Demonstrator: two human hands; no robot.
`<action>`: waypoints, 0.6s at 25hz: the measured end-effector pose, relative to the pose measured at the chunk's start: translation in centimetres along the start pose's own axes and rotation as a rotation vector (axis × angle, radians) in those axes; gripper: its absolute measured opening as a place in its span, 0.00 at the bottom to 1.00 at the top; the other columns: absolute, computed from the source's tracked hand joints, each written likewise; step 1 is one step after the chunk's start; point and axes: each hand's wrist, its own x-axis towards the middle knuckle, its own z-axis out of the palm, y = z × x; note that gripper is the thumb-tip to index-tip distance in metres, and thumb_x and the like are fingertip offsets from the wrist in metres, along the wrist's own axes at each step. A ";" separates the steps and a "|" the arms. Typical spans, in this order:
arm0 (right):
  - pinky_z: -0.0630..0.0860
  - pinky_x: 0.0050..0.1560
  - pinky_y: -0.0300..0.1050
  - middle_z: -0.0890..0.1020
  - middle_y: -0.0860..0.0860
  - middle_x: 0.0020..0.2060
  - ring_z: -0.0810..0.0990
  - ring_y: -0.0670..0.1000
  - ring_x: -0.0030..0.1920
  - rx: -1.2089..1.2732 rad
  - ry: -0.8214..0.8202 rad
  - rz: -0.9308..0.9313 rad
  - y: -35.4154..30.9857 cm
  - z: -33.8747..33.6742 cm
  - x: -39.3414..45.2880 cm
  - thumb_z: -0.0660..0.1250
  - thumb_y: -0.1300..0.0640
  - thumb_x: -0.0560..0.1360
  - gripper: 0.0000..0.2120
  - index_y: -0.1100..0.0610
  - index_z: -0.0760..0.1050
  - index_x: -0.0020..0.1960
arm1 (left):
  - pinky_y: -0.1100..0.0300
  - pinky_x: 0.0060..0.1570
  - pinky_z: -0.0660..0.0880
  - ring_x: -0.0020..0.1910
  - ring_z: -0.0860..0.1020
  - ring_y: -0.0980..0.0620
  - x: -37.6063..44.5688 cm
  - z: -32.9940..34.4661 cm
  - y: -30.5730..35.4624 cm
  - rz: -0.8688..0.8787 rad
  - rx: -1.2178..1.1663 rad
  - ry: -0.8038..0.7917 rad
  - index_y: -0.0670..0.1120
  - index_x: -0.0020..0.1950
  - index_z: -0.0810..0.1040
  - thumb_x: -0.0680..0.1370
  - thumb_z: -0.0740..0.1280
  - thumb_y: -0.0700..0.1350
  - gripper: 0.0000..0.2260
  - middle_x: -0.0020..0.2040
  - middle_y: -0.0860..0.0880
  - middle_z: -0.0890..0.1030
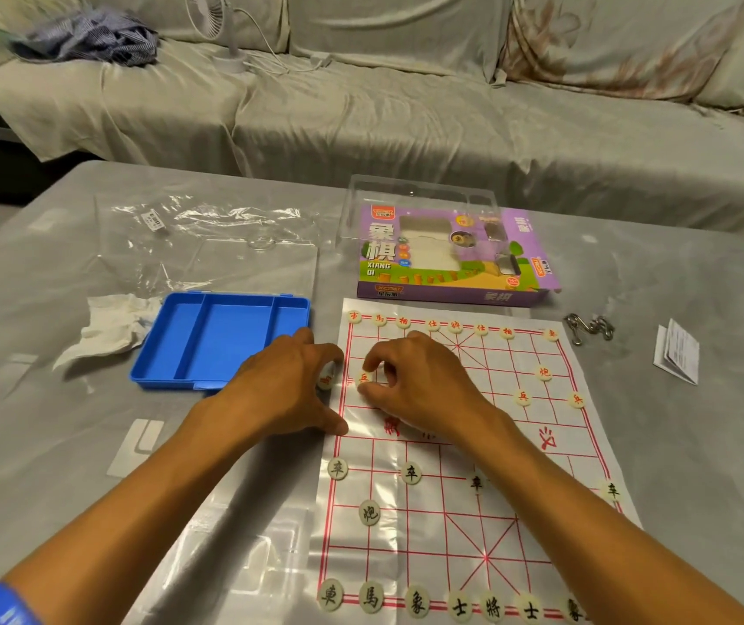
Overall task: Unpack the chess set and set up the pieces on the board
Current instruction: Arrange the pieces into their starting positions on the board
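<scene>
Setup underway: right hand [411, 376] pinches a red soldier [364, 378] onto the board [586, 448]; left hand [289, 390] holds another piece [326, 381], to be placed next.

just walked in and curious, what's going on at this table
A person is setting up a xiangqi set on a paper board. The right hand pinches a red-marked piece on the board's left side, while the left hand holds another piece just off the board's edge. Many pieces already sit on the board. The blue tray lies open to the left, with the purple box behind the board.
</scene>
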 end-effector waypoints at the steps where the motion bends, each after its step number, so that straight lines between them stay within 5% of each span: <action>1: 0.70 0.49 0.39 0.81 0.49 0.54 0.74 0.47 0.52 -0.013 -0.003 -0.013 -0.6 0.5 0.4 0.67 0.43 0.74 0.16 0.49 0.78 0.59 | 0.57 0.54 0.75 0.58 0.73 0.50 0.0 0.0 0.1 -0.001 0.006 0.001 0.57 0.71 0.65 0.64 0.74 0.65 0.38 0.61 0.50 0.70; 9: 0.68 0.48 0.39 0.80 0.48 0.54 0.71 0.46 0.50 0.000 -0.005 -0.066 -1.5 1.3 1.6 0.68 0.41 0.73 0.19 0.49 0.77 0.60 | 0.51 0.64 0.71 0.68 0.69 0.46 0.1 0.1 -0.2 0.005 -0.033 0.011 0.55 0.77 0.47 0.64 0.76 0.63 0.51 0.73 0.49 0.64; 15: 0.66 0.45 0.40 0.80 0.51 0.50 0.68 0.46 0.48 0.004 0.022 -0.134 -2.7 2.6 2.3 0.67 0.44 0.74 0.16 0.53 0.80 0.56 | 0.51 0.63 0.70 0.68 0.69 0.47 0.3 0.5 -0.4 0.015 -0.053 0.025 0.56 0.77 0.41 0.64 0.76 0.64 0.55 0.72 0.49 0.65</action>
